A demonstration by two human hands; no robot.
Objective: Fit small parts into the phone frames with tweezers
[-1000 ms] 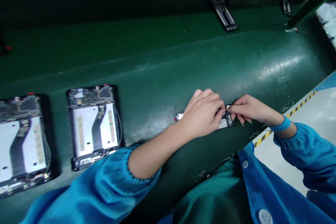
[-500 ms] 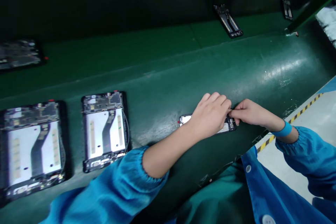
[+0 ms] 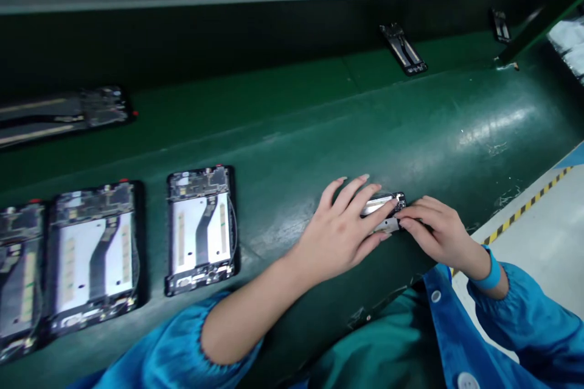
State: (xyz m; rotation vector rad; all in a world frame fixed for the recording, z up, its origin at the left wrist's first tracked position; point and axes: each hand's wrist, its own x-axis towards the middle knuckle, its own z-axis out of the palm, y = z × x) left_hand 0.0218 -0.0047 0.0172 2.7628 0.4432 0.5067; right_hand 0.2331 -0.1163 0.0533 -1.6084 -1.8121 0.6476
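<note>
An opened phone (image 3: 385, 225) lies on the green bench (image 3: 283, 164), its left part covered by my left hand (image 3: 342, 228). The fingers of my left hand are spread over it, with the index finger and thumb resting on its surface. At the phone's right end, my right hand (image 3: 431, 228) has thumb and index finger pinched together. Whatever sits between those fingertips is too small to make out. A blue band (image 3: 491, 270) circles my right wrist.
Opened phones stand in a row at the left, the nearest phone (image 3: 201, 231) beside my left forearm. Along the back lie a phone (image 3: 68, 115), another phone (image 3: 404, 48) and a small phone (image 3: 500, 25). A green post (image 3: 538, 27) rises at the right.
My left hand has shifted left and its fingers have spread, uncovering more of the phone. My right hand has moved slightly down. The view has shifted, bringing another phone in at the left.
</note>
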